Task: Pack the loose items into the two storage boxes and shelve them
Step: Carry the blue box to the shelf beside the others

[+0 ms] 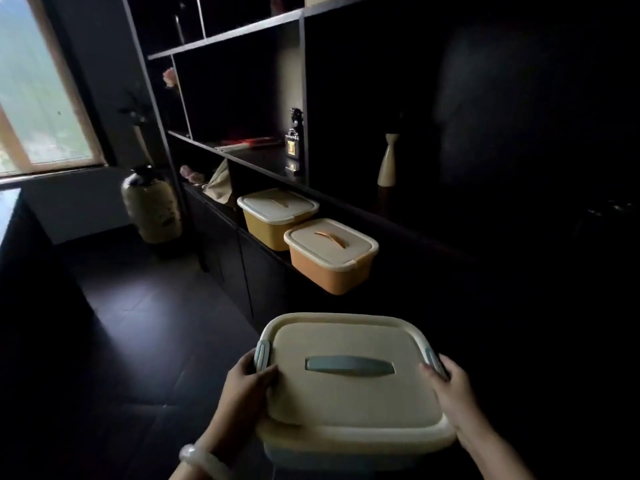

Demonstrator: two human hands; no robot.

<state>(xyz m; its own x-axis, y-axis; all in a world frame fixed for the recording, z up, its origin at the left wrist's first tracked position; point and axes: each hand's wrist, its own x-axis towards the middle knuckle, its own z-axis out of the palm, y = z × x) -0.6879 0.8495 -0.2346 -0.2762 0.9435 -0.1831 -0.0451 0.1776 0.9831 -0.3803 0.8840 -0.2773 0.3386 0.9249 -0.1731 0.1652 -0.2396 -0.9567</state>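
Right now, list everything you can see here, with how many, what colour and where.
held storage box: one, cream lid, blue-grey handle and latches, near centre, carried.
shelved storage boxes: two, cream lids; yellow behind, orange in front, low shelf.
floor vase: one, cream and dark, below window.
slim vase: one, cream, shelf right.
bottle: one, dark, yellow label, middle shelf.
shelving unit: one, dark.
window: one, left.
left hand: fingers holding box's left edge.
right hand: holding right edge.

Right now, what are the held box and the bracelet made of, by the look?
Box: probably moulded plastic, matte cream lid with rounded edges and a grey-blue handle. Bracelet: pale, smooth, slightly glossy; stone or glass, can't tell.
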